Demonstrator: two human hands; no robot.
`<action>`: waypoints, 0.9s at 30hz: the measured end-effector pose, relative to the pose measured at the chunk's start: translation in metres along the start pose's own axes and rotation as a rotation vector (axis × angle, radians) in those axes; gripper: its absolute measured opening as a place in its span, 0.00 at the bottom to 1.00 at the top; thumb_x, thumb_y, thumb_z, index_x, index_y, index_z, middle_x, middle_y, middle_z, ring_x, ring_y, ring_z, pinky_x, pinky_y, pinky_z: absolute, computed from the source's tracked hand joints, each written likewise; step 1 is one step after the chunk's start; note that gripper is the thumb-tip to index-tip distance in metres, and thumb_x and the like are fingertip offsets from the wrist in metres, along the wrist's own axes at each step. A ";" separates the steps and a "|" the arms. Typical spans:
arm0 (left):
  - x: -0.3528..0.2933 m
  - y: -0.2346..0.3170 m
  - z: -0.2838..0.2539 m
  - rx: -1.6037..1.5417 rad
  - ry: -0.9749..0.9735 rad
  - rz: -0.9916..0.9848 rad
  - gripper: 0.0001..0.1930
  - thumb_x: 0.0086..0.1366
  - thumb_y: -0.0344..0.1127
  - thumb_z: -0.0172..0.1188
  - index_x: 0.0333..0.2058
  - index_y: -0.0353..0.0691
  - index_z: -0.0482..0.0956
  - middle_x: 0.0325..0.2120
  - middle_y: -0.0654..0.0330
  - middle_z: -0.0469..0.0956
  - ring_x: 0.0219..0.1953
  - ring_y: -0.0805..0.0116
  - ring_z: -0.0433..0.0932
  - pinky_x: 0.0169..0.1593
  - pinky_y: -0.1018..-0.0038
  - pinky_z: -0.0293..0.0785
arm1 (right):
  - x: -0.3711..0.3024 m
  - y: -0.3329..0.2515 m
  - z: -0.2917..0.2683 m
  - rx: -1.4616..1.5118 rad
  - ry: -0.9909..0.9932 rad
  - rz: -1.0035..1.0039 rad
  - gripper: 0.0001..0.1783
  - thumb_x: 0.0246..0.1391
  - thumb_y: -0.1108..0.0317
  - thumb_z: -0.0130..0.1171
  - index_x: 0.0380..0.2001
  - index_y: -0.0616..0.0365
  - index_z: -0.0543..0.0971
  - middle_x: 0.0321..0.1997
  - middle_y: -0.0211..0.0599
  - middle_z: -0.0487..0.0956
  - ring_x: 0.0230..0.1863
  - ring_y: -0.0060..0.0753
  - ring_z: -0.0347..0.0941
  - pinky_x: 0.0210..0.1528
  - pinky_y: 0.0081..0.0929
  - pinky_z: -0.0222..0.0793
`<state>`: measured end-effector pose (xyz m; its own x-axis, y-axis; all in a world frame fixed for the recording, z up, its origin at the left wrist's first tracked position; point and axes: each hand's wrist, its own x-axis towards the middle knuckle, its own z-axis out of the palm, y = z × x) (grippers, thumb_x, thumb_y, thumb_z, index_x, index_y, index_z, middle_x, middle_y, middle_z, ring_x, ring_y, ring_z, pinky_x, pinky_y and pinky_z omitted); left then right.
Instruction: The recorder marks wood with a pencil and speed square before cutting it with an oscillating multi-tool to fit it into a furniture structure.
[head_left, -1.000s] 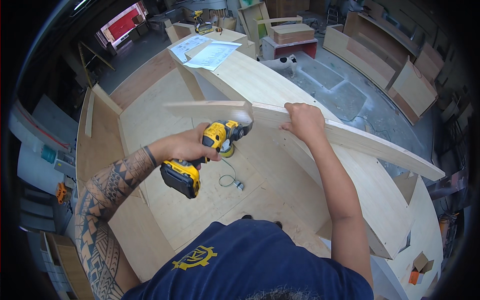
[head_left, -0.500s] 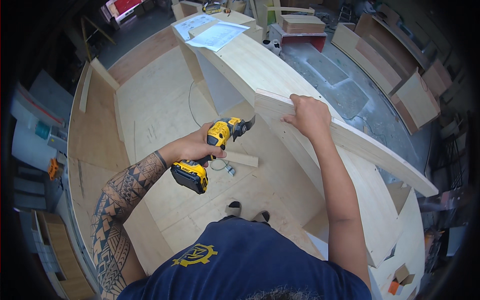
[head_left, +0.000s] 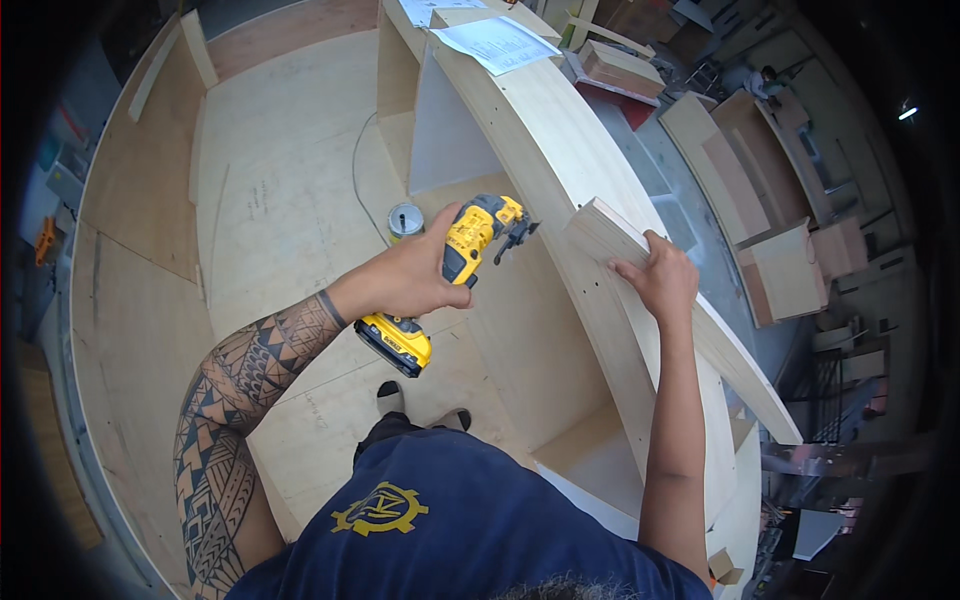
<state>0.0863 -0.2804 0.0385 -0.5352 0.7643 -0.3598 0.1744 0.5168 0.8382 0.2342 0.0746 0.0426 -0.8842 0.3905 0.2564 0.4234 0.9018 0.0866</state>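
My left hand (head_left: 418, 272) is closed round the grip of a yellow and black cordless oscillating multi-tool (head_left: 468, 238). Its blade end points right, in the air just short of a long pale board. The battery pack (head_left: 395, 343) hangs below my wrist. My right hand (head_left: 662, 278) grips the long plywood board (head_left: 735, 350) near its cut end, thumb on the near side and fingers over the far edge. This board lies slantwise along the top of a curved plywood counter (head_left: 545, 120). Whether the board is fastened there I cannot tell.
A curved plywood wall (head_left: 130, 200) runs along the left. An open tin (head_left: 405, 220) and a grey cable (head_left: 357, 160) lie on the plywood floor (head_left: 275, 200). Paper sheets (head_left: 497, 44) rest on the counter. Beyond it stand more wooden cabinets (head_left: 740, 180); a person (head_left: 762, 82) is near them.
My view has shifted and turned. The multi-tool is raised and tilted, its head nearer the board's end. My right hand keeps its grip on the board. The tin has come into sight.
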 end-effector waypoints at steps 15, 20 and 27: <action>0.023 -0.005 -0.006 0.197 -0.136 0.119 0.64 0.65 0.42 0.72 0.81 0.28 0.30 0.47 0.29 0.85 0.49 0.37 0.88 0.56 0.55 0.84 | 0.007 0.008 0.005 0.006 -0.052 0.098 0.39 0.40 0.36 0.85 0.48 0.53 0.89 0.36 0.43 0.90 0.41 0.50 0.89 0.42 0.47 0.82; 0.038 -0.024 0.006 0.189 -0.026 0.215 0.64 0.63 0.42 0.74 0.83 0.34 0.33 0.36 0.43 0.85 0.38 0.49 0.87 0.45 0.60 0.84 | 0.006 -0.004 -0.003 0.026 -0.041 0.112 0.37 0.41 0.37 0.85 0.48 0.50 0.89 0.39 0.39 0.91 0.44 0.49 0.89 0.44 0.47 0.82; 0.042 -0.009 0.005 0.140 -0.028 0.138 0.63 0.63 0.37 0.75 0.83 0.38 0.36 0.33 0.54 0.83 0.23 0.69 0.82 0.29 0.70 0.82 | 0.007 -0.005 -0.011 0.079 -0.042 0.070 0.31 0.42 0.40 0.84 0.42 0.50 0.88 0.39 0.38 0.90 0.44 0.48 0.88 0.44 0.48 0.82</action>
<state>0.0663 -0.2511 0.0144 -0.4751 0.8410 -0.2589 0.3585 0.4537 0.8158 0.2281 0.0711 0.0547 -0.8611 0.4594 0.2180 0.4694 0.8830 -0.0067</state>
